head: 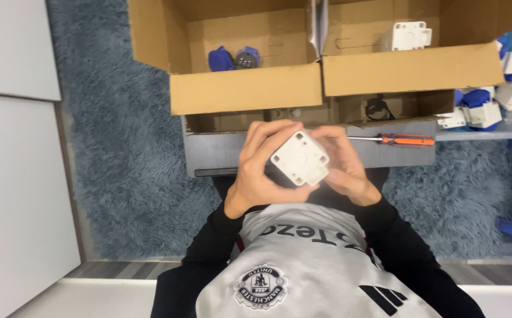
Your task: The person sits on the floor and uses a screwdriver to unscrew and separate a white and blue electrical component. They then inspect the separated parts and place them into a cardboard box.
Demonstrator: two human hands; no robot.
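Above the table's near edge, your left hand and right hand grasp a white square box between them, tilted cornerwise, broad face toward you.

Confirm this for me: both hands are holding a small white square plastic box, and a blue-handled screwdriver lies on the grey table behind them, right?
Not quite. The head view shows the screwdriver has an orange handle, not a blue one. The rest holds: the left hand and right hand together hold the small white square plastic box, and the screwdriver lies on the grey table behind them.
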